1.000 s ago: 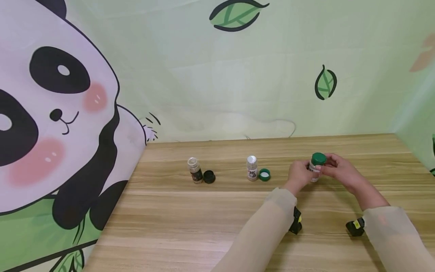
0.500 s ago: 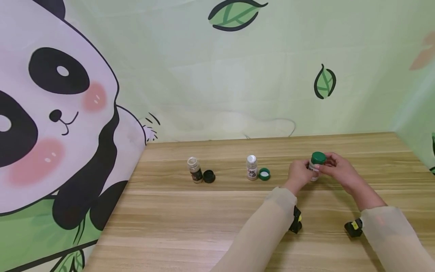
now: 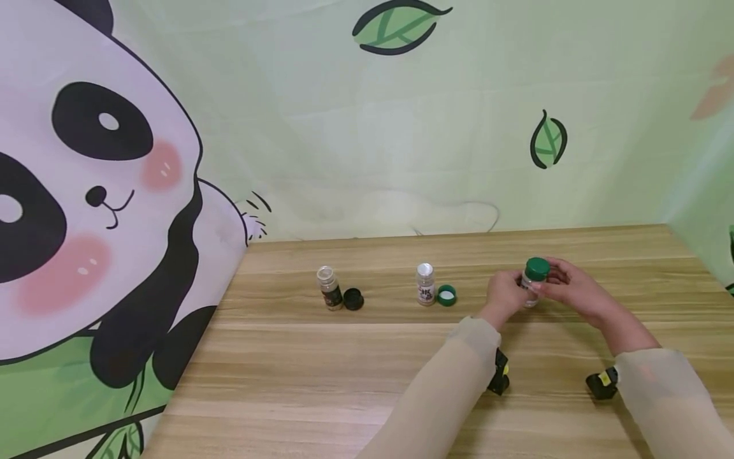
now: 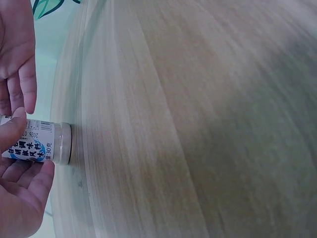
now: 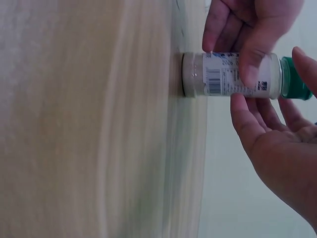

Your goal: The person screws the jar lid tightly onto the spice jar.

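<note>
A clear spice jar (image 5: 270,74) with a printed white label and a green screw cap (image 3: 537,268) stands upright near the right side of the table. My left hand (image 3: 503,294) grips its body, the thumb across the label and the fingers on the opposite side. My right hand (image 3: 576,293) is curled about the top of the jar, and its thumb (image 5: 303,67) overlaps the cap in the right wrist view. Its lower fingertips come right up to the jar's side. In the left wrist view the cap lies outside the frame, while the label (image 4: 34,141) shows.
Left of my hands, a second spice jar (image 3: 425,285) stands uncapped beside an upturned green cap (image 3: 446,294). Further left are a dark-labelled jar (image 3: 329,288) and its black cap (image 3: 352,298). A panda-printed cloth (image 3: 321,127) hangs behind the wooden table (image 3: 321,382).
The right thumb has slid slightly lower at the front of the jar, showing more of the green cap's side. The left hand and the jar stay in place.
</note>
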Demonstrator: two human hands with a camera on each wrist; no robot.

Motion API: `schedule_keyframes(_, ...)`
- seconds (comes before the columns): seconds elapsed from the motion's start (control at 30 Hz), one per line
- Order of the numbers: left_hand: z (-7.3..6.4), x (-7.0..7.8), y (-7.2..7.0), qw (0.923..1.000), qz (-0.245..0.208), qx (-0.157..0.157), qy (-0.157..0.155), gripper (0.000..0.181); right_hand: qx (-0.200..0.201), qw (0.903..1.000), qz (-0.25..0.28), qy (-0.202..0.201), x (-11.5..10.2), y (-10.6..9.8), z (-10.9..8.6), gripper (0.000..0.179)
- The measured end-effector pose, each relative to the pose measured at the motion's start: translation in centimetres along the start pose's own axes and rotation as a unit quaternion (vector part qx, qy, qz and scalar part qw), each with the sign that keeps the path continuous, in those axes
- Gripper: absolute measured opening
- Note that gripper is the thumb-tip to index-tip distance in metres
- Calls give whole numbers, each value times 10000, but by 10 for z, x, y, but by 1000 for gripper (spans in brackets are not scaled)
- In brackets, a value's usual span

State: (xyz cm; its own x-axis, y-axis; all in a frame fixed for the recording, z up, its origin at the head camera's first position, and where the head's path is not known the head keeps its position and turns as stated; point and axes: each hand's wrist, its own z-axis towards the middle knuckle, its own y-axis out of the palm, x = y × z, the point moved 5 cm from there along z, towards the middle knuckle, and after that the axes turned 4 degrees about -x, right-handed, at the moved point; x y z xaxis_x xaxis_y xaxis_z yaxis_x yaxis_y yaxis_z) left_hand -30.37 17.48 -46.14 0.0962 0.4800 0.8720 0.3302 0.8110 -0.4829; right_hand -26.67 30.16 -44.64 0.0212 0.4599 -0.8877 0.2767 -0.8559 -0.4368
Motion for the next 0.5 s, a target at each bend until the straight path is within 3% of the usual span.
schedule_keyframes(0.3, -2, 2, -1, 9999, -106, -29, -131, 22, -292, 9993, 204, -56, 0, -4, -1, 72)
schedule_keyframes(0.5, -3, 2, -1, 9998, -62, 4, -193, 22, -216, 9997, -108, -79, 0, -5, 0, 64)
